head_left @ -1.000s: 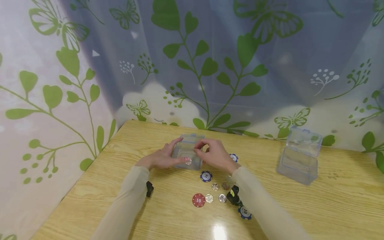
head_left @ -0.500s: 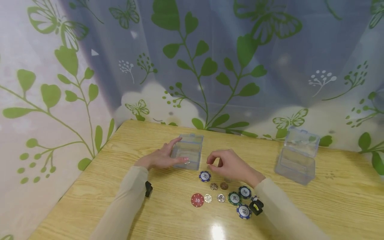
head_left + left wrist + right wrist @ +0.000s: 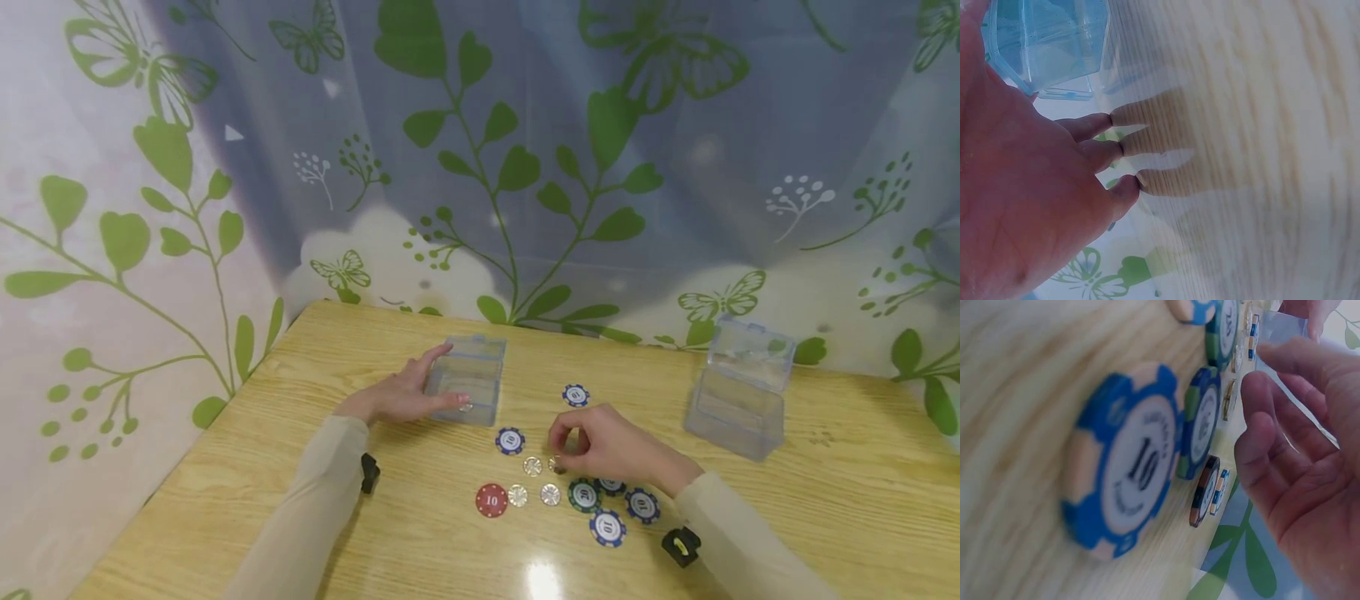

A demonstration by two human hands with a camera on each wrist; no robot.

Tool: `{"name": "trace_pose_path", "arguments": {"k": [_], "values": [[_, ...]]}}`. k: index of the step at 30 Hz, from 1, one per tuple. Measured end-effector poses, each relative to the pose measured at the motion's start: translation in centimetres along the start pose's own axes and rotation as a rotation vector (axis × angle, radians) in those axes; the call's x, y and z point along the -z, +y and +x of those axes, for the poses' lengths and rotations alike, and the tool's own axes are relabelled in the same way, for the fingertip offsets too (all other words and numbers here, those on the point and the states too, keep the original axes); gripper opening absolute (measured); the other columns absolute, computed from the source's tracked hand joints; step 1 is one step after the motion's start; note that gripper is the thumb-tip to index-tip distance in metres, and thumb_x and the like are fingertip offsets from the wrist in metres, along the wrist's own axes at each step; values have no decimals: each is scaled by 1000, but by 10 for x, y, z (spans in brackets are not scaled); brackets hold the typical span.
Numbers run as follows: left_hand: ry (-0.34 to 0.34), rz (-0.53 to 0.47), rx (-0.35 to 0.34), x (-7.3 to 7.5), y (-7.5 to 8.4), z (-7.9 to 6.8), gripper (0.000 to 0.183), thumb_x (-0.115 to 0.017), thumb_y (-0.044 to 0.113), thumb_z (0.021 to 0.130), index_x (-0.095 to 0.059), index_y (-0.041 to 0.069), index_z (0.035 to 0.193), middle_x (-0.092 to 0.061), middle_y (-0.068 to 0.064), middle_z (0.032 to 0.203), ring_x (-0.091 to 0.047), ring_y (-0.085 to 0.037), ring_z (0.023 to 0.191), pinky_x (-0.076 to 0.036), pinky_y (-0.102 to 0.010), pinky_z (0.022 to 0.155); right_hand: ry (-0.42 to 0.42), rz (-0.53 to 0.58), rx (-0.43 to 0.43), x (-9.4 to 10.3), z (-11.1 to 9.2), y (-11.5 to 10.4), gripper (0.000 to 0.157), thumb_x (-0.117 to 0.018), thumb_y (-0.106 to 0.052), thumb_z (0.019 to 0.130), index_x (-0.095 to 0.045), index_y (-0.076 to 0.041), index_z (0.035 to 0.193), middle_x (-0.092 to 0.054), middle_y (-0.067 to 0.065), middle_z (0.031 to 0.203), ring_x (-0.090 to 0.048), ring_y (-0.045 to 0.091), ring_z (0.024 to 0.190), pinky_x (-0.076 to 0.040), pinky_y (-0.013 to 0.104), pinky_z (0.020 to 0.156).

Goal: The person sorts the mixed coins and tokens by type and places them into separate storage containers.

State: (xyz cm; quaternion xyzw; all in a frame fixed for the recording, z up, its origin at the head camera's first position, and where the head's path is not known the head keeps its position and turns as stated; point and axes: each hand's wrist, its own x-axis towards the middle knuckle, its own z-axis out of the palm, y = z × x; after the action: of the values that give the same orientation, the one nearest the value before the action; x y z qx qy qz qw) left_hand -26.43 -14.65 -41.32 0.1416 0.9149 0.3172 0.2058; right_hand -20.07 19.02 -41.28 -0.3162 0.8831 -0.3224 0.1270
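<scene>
blue-grey fabric printed with green leaves hung behind a pale wood-grain tabletop. two clear plastic boxes stood there with their lids back: the right box, well apart from both hands, and the left box, in front of the person, probably put there for easy reach.

the left hand lay at the left box in a wide grip, index finger toward the far end and thumb along the near end, likely to keep such light plastic from sliding. the right hand bent low in a narrow grip, thumb and index finger curled close together at a coin; whether they pinched it could not be told. so tight a curl suited something that small and flat.

chips lay flat around it: a red chip to the left, a green chip just below the hand, and blue chips such as the one near the left box. spread out singly for the most part, they left edges free for fingertips.

smallest were three other coins between the red and green chips.
</scene>
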Motion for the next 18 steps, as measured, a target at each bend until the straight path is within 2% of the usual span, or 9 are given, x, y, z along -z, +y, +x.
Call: {"name": "trace_pose_path", "arguments": {"k": [6,11,18], "values": [[-1,-7,-5,1,1,-1,101,-62,72,88,-5,38,164,-6,-23,172,-6,-49,157,-13,-75,120,-38,-7,-5,-2,-4,3,16,-78,-9,85,-67,-19,91,-69,-8,86,-60,2,63,-52,22,60],[-6,-10,3,1,1,-2,100,-62,71,89,-4,39,164,-5,-22,172,-1,-47,158,-9,-75,120,-36,-54,16,-3,-1,-1,18,-78,-7,85,-65,-19,89,-68,-9,86,-58,2,63,-51,21,59],[-8,-13,15,1,3,-3,99,-61,72,89,-4,41,164,-3,-23,172,-4,-49,157,-11,-76,119,-43,-93,4,-4,5,-3,19,-79,-7,84,-66,-19,89,-67,-9,86,-57,4,67,-52,22,61]]}}
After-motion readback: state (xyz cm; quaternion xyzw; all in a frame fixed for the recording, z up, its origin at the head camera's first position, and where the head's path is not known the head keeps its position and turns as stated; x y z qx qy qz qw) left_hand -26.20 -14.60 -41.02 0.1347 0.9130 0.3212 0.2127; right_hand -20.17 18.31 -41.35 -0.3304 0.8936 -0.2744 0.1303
